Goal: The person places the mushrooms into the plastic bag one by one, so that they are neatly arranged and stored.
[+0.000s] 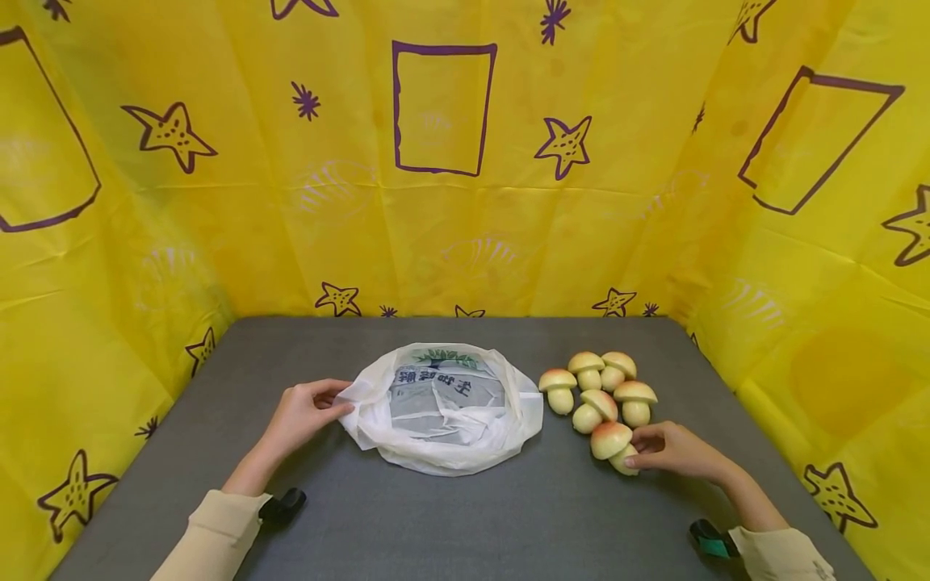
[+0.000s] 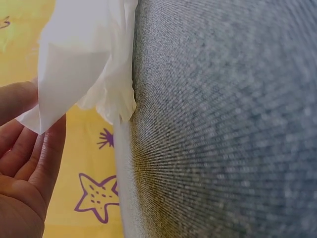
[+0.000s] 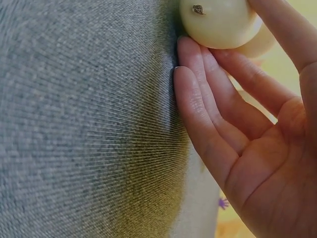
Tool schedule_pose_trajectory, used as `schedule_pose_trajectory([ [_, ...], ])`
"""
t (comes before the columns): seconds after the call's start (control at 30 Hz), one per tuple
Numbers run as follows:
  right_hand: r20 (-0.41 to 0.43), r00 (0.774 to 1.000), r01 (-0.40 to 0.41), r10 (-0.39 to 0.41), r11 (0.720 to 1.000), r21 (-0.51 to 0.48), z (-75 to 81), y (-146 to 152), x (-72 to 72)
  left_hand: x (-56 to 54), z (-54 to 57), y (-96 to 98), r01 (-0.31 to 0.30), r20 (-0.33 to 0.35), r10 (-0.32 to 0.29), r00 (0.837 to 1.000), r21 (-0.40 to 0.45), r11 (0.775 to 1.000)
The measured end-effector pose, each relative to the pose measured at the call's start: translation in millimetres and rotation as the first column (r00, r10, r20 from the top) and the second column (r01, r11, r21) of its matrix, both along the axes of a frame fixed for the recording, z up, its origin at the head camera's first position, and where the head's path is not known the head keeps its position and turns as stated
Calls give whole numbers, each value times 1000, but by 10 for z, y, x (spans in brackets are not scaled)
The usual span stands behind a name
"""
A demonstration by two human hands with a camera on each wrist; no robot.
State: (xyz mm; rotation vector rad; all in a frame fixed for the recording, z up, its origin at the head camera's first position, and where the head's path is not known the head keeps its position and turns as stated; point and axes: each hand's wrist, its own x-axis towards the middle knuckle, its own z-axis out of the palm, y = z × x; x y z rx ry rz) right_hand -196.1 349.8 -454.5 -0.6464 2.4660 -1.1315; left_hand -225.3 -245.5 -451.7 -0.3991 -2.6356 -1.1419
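Note:
A white, translucent plastic bag lies with its wide mouth facing up, green leaf print and dark characters showing inside. My left hand pinches the bag's left rim between thumb and fingers; in the left wrist view a flap of the white plastic hangs from that pinch. To the right of the bag sits a cluster of toy mushrooms with reddish-yellow caps. My right hand holds the nearest toy mushroom by its pale stem. The right wrist view shows the rounded stem end between thumb and fingers.
Several other toy mushrooms stand close together just behind the held one. The grey tabletop is bordered at the back and sides by yellow cloth with purple star drawings. Black bands are near both sleeves.

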Motion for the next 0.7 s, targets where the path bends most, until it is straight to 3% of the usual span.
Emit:
schedule_pose_trajectory([
  [0.7,-24,996,87,-86,996,37,210,26,28,-1,38,-1,4,-7,-4,1000,1,1000],
])
